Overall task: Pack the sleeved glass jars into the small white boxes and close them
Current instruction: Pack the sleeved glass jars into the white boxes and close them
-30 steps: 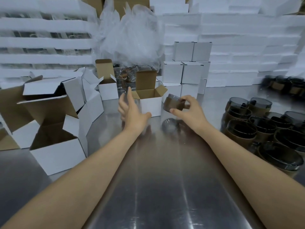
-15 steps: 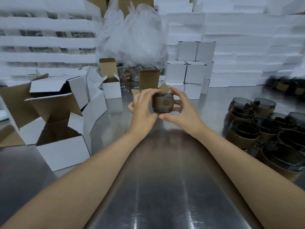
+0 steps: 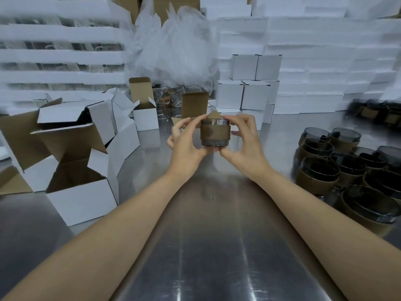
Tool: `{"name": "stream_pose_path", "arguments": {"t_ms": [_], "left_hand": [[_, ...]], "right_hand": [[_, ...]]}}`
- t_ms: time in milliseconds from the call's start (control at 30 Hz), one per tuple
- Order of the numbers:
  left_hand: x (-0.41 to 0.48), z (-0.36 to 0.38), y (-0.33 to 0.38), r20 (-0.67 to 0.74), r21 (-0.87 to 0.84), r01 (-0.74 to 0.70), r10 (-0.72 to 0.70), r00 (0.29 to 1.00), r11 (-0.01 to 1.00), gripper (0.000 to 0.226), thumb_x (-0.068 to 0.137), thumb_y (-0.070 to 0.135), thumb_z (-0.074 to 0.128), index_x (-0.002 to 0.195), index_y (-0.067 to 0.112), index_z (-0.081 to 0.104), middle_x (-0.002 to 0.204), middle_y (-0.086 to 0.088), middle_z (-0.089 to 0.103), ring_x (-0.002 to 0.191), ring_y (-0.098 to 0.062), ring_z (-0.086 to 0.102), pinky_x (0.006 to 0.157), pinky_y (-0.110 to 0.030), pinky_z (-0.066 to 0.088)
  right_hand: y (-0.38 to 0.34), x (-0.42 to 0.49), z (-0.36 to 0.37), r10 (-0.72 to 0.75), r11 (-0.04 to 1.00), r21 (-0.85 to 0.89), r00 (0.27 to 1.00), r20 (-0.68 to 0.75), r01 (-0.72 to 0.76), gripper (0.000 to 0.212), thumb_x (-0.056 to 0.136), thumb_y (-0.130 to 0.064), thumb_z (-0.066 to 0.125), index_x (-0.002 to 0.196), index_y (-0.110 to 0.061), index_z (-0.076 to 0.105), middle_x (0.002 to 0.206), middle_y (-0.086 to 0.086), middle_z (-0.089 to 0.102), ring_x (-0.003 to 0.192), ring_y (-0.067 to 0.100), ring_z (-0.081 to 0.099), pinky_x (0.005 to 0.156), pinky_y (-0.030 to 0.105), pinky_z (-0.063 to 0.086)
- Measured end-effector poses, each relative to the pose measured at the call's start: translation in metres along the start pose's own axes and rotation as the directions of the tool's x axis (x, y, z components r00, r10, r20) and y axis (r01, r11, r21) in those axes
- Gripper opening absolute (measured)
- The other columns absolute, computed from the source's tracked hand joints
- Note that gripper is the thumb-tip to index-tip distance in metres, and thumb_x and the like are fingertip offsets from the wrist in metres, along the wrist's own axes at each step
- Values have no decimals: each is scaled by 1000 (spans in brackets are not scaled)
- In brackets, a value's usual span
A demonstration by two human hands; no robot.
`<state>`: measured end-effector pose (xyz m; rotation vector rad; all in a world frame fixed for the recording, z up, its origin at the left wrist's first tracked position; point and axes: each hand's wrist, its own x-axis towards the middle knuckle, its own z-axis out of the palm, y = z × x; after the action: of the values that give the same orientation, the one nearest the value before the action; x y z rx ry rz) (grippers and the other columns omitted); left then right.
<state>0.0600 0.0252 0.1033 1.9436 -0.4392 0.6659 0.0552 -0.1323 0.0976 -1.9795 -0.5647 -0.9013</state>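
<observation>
- we hold one sleeved glass jar (image 3: 214,133) upright in the air above the bench (image 3: 206,246), with its brown sleeve around the middle and dark glass showing above and below it.
- our left grip (image 3: 186,144) is clamped on the jar's left side, thumb under the base and forefinger curled to the top rim.
- our right grip (image 3: 245,144) is clamped on the jar's right side the same way, thumb beneath and fingers (image 3: 233,120) bent over the top edge.
- just behind the jar stands a small white box (image 3: 194,104), open, with its brown lid flap raised; our grips hide most of its body.
- a second open small box (image 3: 145,118) stands further left, apart from the first.
- a cluster of open white boxes (image 3: 82,198) sits at the bench's left edge, flaps spread.
- closed white boxes (image 3: 245,94) are stacked behind and to the right of the jar.
- more sleeved jars (image 3: 321,170) stand packed together on the right of the bench, well apart from our grips.
- crumpled clear plastic wrap (image 3: 173,51) is piled at the back, before stacks of white slabs (image 3: 325,61).
</observation>
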Motion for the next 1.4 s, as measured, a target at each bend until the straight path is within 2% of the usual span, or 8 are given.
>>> {"name": "stream_pose_path", "arguments": {"t_ms": [167, 267, 500, 600, 733, 867, 1167, 1400], "left_hand": [[2, -2, -2, 42, 97, -63, 59, 997, 993, 80, 66, 35, 83, 137, 30, 47, 144, 24, 36, 134, -5, 19, 98, -21, 8], [5, -2, -6, 31, 103, -49, 46, 998, 993, 79, 64, 36, 85, 134, 31, 50, 148, 22, 34, 136, -6, 18, 99, -25, 8], [6, 2, -13, -16, 0, -14, 14, 1000, 1000, 60, 62, 29, 76, 117, 39, 54, 150, 20, 31, 130, 2, 13, 100, -30, 8], [4, 4, -11, -69, -54, 6, -9, 998, 999, 61, 60, 32, 72, 117, 41, 53, 137, 41, 18, 131, 2, 12, 99, -29, 4], [6, 4, -14, -44, -13, -11, 11, 999, 1000, 64, 63, 30, 82, 118, 46, 55, 146, 30, 22, 136, -3, 11, 101, -31, 3], [6, 3, -15, -57, 77, -23, 27, 998, 997, 65, 68, 24, 83, 128, 29, 57, 154, 20, 26, 140, -9, 12, 103, -35, 7], [-1, -2, 1, -1, 139, -162, 164, 987, 977, 76, 62, 47, 81, 131, 31, 54, 150, 16, 32, 137, -11, 17, 104, -31, 11], [0, 0, -2, -22, 147, -129, 134, 991, 981, 72, 64, 41, 84, 129, 31, 56, 145, 11, 36, 136, -14, 18, 105, -30, 14]], "right_hand": [[-1, -2, 3, 32, 996, 80, 999, 17, -33, 75, 70, -5, 73, 139, -17, 44, 123, -4, 47, 118, 10, 52, 102, 27, 45], [-3, 0, 2, -27, 999, 31, 1000, -15, 28, 78, 70, -2, 76, 140, -12, 44, 121, -9, 47, 116, 8, 52, 101, 23, 43], [-22, 2, 7, -283, 942, -187, 959, 5, 279, 67, 68, -2, 74, 132, -2, 55, 120, 11, 49, 114, 24, 49, 99, 29, 42], [-29, 0, 11, -332, 910, -256, 943, 21, 326, 64, 67, 0, 72, 129, -2, 58, 118, 18, 53, 108, 29, 51, 94, 26, 41], [-31, 0, 9, -309, 916, -262, 951, 24, 304, 64, 67, -1, 72, 129, -3, 58, 119, 18, 53, 108, 25, 48, 95, 20, 37], [-26, 1, 6, -249, 945, -215, 969, 11, 245, 65, 69, -4, 73, 131, -2, 55, 122, 16, 50, 114, 25, 49, 94, 35, 46], [7, -3, -2, 119, 988, -110, 985, 124, -105, 67, 81, -12, 64, 143, -16, 39, 128, -10, 47, 122, 16, 49, 104, 33, 41], [9, -1, -2, 101, 989, -122, 989, 107, -88, 74, 80, -11, 67, 145, -21, 34, 126, -8, 44, 119, 11, 48, 97, 29, 43]]}}
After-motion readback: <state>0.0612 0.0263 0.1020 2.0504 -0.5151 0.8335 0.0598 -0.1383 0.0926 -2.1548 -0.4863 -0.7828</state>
